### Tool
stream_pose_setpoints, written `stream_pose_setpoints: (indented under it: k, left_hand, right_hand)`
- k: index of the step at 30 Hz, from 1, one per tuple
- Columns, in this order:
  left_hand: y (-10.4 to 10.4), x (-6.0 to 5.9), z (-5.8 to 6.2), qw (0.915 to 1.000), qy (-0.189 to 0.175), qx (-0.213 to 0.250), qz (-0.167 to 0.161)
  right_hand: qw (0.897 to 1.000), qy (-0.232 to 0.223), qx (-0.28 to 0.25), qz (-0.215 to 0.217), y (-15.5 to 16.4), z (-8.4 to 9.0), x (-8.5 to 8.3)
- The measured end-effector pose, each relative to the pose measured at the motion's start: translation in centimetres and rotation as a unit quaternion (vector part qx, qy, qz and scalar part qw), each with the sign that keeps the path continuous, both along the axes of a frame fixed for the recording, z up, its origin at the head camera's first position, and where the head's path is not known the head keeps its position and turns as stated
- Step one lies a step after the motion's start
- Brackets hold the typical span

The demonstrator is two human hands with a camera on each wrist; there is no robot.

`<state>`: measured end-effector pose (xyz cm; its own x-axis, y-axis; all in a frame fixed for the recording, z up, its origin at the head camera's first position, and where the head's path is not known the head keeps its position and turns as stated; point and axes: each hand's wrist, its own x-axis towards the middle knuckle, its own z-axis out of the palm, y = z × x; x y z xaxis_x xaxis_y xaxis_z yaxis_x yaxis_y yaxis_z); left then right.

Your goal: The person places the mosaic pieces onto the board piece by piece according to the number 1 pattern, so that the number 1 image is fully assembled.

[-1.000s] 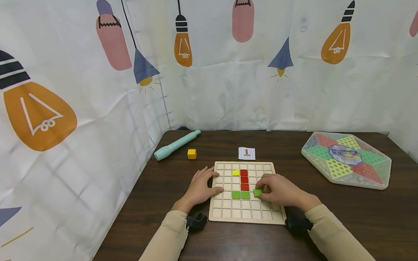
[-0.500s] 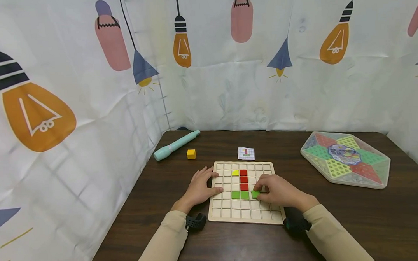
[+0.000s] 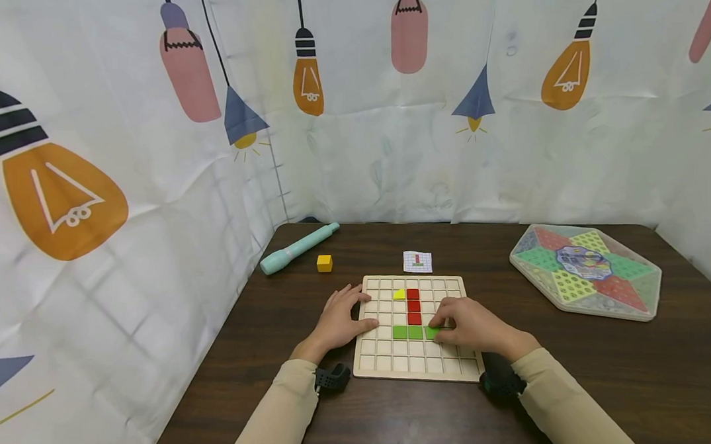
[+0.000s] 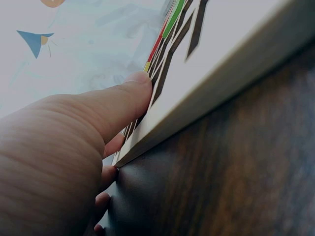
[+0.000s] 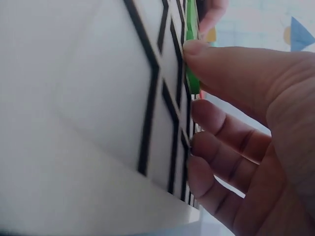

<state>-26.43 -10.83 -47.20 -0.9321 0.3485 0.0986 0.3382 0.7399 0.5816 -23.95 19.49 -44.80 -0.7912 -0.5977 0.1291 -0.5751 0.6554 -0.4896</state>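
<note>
So the green tile (image 3: 432, 332) in my right hand (image 3: 471, 327) has gone from tilted up off the wooden grid board (image 3: 417, 365) a second ago to nearly flat in its cell, right next to the two green tiles (image 3: 408, 332) just below the frame's middle. My fingertips (image 5: 197, 49) still pinch it, so I'd say it's basically seated. My left hand (image 3: 339, 321) hasn't moved, fingers relaxed and flat on the board's left edge, thumb (image 4: 125, 96) resting on the grid. Red tiles (image 3: 414, 305) sit stacked above
</note>
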Motion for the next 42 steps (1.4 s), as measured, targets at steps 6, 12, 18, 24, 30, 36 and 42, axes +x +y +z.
stream_pose_setpoints:
  k: [6,12,18,24,30,36,42]
  left_hand:
    - [0.0,0.1,0.0,1.0000,-0.001,0.000,-0.001]
    - [0.0,0.1,0.1,1.0000,-0.001,-0.001,0.002]
    - [0.0,0.1,0.1,1.0000,0.000,0.000,0.000]
    - [-0.1,0.1,0.0,1.0000,-0.003,-0.003,0.000]
    - [0.0,0.1,0.1,1.0000,0.000,-0.003,-0.006]
    - [0.1,0.1,0.2,1.0000,0.002,-0.002,-0.006]
    - [-0.1,0.1,0.0,1.0000,-0.003,-0.001,-0.006]
  right_hand:
    - [1.000,-0.011,-0.012,-0.007,-0.1,-0.1,0.1]
    - [0.999,-0.032,-0.023,-0.015,0.0,-0.3,-0.1]
    - [0.998,-0.049,-0.042,-0.009,0.5,-0.6,-0.4]
    - [0.996,-0.061,-0.066,-0.028,0.7,-0.8,-0.5]
    - [0.990,-0.025,-0.087,-0.110,1.2,-0.9,-0.8]
    - [0.984,0.017,-0.102,-0.142,3.0,-0.5,-1.4]
    - [0.981,0.041,-0.105,-0.160,4.7,0.2,-1.8]
